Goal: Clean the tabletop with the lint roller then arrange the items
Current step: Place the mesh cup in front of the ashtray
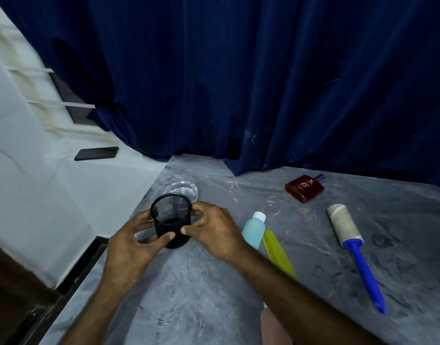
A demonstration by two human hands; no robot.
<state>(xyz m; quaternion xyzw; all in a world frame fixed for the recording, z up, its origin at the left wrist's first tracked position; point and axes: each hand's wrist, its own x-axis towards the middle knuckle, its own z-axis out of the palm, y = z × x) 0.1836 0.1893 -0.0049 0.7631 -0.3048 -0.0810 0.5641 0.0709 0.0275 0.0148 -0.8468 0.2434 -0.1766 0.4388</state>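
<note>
Both forearms angled inward, left hand and right hand fingers pinching the upright mesh cup.

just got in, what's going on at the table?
A person has both hands on a black mesh cup near the table's left edge: the left hand and right hand each have a grip on its sides. A glass dish sits just behind it. The lint roller lies untouched on the right, with a brown bottle beyond it. A blue bottle and a green item lie beside the right wrist.
</note>
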